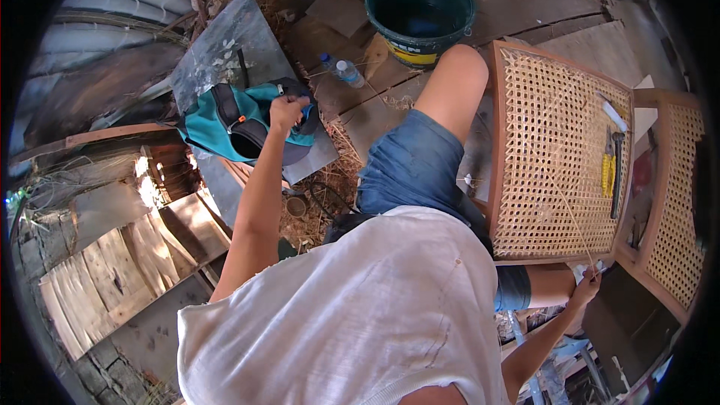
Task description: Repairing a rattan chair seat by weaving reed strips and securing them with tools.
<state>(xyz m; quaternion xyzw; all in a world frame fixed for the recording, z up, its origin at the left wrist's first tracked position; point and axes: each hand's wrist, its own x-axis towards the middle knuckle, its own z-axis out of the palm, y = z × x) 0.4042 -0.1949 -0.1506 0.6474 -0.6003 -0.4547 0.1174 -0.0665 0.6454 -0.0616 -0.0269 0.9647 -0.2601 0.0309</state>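
Head: cane strand (576, 225) in right grip (584, 287) (left grip (287, 112) on teal bag (207, 126)).

A loose white top (345, 315) bears a small brownish spot (457, 261). Blue shorts (412, 161) end above the knee (466, 67)
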